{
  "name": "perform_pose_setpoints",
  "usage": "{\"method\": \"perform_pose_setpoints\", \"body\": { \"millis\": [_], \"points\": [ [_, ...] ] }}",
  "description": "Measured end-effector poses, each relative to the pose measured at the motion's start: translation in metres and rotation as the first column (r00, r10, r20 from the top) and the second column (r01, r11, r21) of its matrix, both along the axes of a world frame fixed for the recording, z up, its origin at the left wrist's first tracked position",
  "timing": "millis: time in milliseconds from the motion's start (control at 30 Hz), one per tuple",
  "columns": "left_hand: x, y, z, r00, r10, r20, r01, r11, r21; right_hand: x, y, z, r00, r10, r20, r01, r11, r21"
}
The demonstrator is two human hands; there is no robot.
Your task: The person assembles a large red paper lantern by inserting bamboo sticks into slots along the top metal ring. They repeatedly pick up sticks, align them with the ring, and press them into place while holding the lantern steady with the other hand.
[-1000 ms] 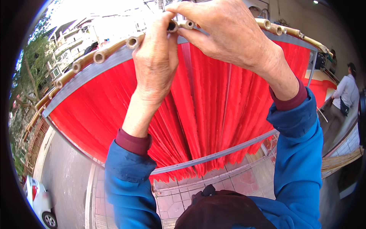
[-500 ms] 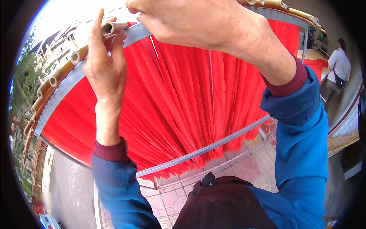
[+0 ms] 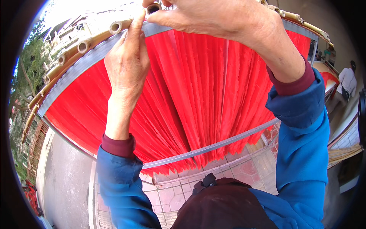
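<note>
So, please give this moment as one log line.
Left hand: at one bamboo pole | Right hand: holding another pole's end | Red sheets: hanging below upper metal rail

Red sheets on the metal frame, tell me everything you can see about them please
The red sheets are bright and thin-looking, cloth or paper, I can't tell which. They hang close together in long, narrow folds with rough edges, below a row of bamboo poles. A grey top rail hides their upper ends. They pass behind a lower bar, and their ragged bottom ends show beneath it. The left hand and right hand partly cover them.
</note>
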State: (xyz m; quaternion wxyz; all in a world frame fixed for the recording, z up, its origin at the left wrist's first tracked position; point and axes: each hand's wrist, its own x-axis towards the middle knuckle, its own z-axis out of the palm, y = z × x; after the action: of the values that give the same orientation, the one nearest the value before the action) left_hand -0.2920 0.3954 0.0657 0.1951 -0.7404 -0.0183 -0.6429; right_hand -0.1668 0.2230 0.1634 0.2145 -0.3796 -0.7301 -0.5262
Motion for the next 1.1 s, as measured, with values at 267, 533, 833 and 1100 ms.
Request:
{"method": "perform_pose_setpoints", "body": {
  "millis": [267,533,833,1100],
  "points": [
    [-0.012,0.009,0.004,0.999,-0.021,0.025,0.021,1.000,-0.011,0.009,0.012,-0.005,0.997,-0.074,0.018,0.074,0.997,0.024],
    [-0.022,0.006,-0.002,0.994,-0.104,0.029,0.105,0.994,-0.037,-0.004,0.006,-0.014,0.978,-0.189,0.085,0.172,0.970,0.174],
    [-0.058,0.007,-0.007,0.989,-0.099,0.108,0.110,0.989,-0.096,-0.034,0.040,-0.016,0.991,0.113,-0.072,-0.111,0.993,0.035],
    [-0.068,0.020,-0.008,0.988,-0.117,0.100,0.137,0.964,-0.227,-0.029,0.050,-0.026,0.973,0.195,-0.126,-0.183,0.978,0.103]
  ]
}}
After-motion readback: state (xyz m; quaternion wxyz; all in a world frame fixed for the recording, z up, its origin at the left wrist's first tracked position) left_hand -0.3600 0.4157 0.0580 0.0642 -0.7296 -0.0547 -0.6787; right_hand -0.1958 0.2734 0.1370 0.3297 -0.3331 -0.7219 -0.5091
